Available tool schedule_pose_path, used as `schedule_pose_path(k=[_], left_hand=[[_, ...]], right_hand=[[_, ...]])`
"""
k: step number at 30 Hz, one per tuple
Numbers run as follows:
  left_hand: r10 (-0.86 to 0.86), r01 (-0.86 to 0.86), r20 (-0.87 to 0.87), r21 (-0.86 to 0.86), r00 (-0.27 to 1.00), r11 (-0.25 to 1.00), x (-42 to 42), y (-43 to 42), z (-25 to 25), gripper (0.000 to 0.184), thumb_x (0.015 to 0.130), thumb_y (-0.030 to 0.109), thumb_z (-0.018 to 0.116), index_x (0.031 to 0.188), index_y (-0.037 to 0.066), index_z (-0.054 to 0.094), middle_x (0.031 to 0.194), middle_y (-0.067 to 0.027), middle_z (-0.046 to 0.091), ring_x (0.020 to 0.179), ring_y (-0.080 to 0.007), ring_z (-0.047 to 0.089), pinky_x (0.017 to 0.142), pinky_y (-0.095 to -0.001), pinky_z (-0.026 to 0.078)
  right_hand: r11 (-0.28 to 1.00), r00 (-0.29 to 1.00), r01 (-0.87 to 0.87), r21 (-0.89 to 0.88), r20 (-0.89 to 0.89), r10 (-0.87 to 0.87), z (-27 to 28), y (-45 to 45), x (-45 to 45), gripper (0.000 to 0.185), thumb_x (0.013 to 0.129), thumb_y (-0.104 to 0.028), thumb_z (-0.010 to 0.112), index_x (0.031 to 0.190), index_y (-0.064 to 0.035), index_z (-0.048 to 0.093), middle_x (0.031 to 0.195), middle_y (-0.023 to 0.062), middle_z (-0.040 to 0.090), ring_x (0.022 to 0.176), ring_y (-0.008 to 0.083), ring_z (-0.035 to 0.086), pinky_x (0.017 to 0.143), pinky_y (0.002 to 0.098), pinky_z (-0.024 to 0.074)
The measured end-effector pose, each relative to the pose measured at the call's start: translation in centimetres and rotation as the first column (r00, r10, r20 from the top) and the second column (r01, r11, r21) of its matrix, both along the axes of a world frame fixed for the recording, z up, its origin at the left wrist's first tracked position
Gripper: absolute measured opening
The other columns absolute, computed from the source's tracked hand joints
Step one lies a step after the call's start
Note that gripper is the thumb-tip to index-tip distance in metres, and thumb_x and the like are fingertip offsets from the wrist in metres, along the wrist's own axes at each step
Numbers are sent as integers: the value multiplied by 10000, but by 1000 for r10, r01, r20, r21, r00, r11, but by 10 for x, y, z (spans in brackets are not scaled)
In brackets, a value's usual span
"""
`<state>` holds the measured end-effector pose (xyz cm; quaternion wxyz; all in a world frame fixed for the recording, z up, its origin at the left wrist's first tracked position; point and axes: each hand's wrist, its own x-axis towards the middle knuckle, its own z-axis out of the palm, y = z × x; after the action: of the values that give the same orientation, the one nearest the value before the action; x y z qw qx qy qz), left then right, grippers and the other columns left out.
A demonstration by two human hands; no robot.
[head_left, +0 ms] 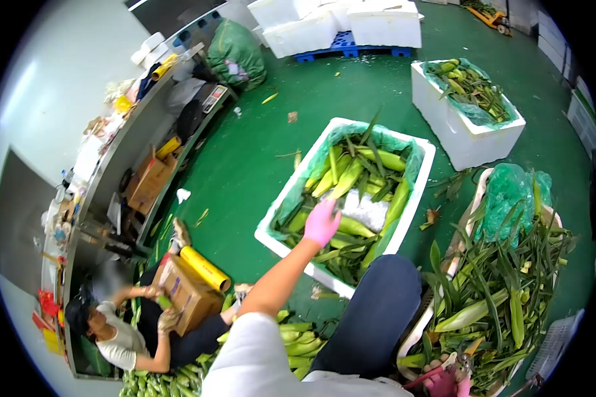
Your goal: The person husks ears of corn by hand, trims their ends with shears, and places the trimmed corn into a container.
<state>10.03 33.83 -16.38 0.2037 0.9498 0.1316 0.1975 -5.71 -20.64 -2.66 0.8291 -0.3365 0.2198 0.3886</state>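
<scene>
My left hand, in a pink glove, reaches into a white foam box lined with green plastic. Its fingers are apart at the near end of an ear of corn in green husk; whether they touch it is hard to tell. Beside them lies a silvery-white pack among more corn. At the lower right edge, my right hand, also pink-gloved, is closed around pruning shears with red handles. Below the shears sits a foam box heaped with husk leaves, stalks and some ears of corn.
A co-worker sits at lower left beside a cardboard box and a yellow roll. Husked-leaf corn is piled near my legs. Another foam box stands behind. Shelving lines the left wall; a green sack stands farther back.
</scene>
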Motion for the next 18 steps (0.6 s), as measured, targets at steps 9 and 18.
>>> schedule_pose_path(k=[9,18], left_hand=[[176,-350,-575,-208,799,913,155,7,-88,749,866,473,760,1354,-32,499,1119,-245,698,1077,-361,690,897,-482,543],[-121,-220,-240,-962,963,163,-41,-63,99,523,928,398,709,1261,7,613,1041,-87,677,860,-178,644,701,-328,537]], right_hand=[[970,966,239,-48,-89,-242,-2,-4,-11,414,1010,-346,595,1262,-17,588,1247,163,646,1178,318,592,1059,473,442],[984,987,140,107,60,-147,-13,-8,-13,439,1019,-389,573,1227,-3,586,1238,152,631,1124,295,588,1022,446,456]])
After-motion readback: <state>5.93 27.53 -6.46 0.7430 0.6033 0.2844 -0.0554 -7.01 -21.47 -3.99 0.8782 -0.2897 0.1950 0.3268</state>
